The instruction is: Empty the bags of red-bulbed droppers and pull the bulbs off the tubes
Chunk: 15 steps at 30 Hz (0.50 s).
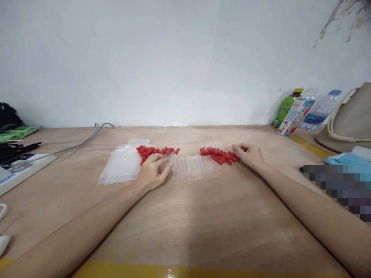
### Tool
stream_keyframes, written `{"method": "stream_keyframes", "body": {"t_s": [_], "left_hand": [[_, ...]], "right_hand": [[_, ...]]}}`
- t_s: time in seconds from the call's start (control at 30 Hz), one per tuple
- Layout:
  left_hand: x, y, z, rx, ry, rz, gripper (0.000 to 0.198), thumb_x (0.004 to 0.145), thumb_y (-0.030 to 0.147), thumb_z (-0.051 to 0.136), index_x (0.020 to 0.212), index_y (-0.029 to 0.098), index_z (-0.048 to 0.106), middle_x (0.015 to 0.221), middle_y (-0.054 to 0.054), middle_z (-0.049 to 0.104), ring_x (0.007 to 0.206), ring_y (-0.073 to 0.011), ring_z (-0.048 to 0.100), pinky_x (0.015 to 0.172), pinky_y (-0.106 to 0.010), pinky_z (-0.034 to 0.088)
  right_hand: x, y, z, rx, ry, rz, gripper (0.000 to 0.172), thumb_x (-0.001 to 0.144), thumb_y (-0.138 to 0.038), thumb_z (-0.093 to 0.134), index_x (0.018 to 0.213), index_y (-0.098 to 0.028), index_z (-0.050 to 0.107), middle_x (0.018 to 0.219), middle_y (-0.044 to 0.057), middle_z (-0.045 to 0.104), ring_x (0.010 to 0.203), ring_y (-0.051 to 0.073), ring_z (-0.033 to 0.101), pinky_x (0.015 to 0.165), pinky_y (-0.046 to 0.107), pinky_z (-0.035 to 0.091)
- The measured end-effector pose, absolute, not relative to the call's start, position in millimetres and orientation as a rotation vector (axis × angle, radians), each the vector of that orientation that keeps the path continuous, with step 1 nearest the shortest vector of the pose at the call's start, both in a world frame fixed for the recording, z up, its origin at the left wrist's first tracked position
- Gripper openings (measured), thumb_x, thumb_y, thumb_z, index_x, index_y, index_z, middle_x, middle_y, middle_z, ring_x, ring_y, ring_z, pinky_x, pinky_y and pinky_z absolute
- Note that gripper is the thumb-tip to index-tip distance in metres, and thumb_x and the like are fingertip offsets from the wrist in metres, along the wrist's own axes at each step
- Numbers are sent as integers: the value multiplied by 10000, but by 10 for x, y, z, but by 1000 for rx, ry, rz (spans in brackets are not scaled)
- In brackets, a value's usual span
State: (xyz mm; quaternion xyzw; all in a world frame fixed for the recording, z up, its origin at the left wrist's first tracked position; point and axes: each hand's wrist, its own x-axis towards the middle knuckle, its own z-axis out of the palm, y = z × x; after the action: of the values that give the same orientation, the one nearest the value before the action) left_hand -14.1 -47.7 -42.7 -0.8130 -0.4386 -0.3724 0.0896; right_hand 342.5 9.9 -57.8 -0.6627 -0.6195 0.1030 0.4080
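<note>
My left hand (153, 172) rests at the left end of a row of thin clear dropper tubes (194, 168), its thumb and curved fingers apart and touching the nearest tubes. Just behind that hand lies a loose pile of red rubber bulbs (147, 151). My right hand (249, 153) is at the right end of a second group of red bulbs (222, 154), thumb and fingertips pinched together. What the pinch holds, if anything, is too small to make out. Clear tubes (213, 144) stick out behind several of the right-hand bulbs, which lie side by side.
Clear plastic bags (121, 164) lie left of the bulbs. A white power strip (26, 172) with a grey cable (78, 144) sits far left. Bottles (290, 112), a beige bag (348, 119) and a blue packet (344, 156) stand or lie at right. A white wall (185, 69) closes the back.
</note>
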Motion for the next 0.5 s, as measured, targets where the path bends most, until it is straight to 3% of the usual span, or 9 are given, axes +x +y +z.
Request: {"method": "stream_keyframes", "body": {"t_s": [0.17,0.5], "left_hand": [[-156,-415,-389,-2332,-1529,-1205,257,868,293,405,883,168,629,854,-47,599,864,-184,538,818,-339,425],[-143,-395,-388,-2311,-1622,-1189,228,870,292,396,819,167,580,851,-45,591,873,-193,522,817,-336,401]], "right_hand": [[3438,213,-510,-1782,-1571,281,361,728,-487,500,762,-166,663,545,10,592,509,123,516,476,224,344],[3212,541,-246,-2068,-1749,388,197,580,-363,661,530,-174,638,453,24,556,572,178,569,554,262,388]]}}
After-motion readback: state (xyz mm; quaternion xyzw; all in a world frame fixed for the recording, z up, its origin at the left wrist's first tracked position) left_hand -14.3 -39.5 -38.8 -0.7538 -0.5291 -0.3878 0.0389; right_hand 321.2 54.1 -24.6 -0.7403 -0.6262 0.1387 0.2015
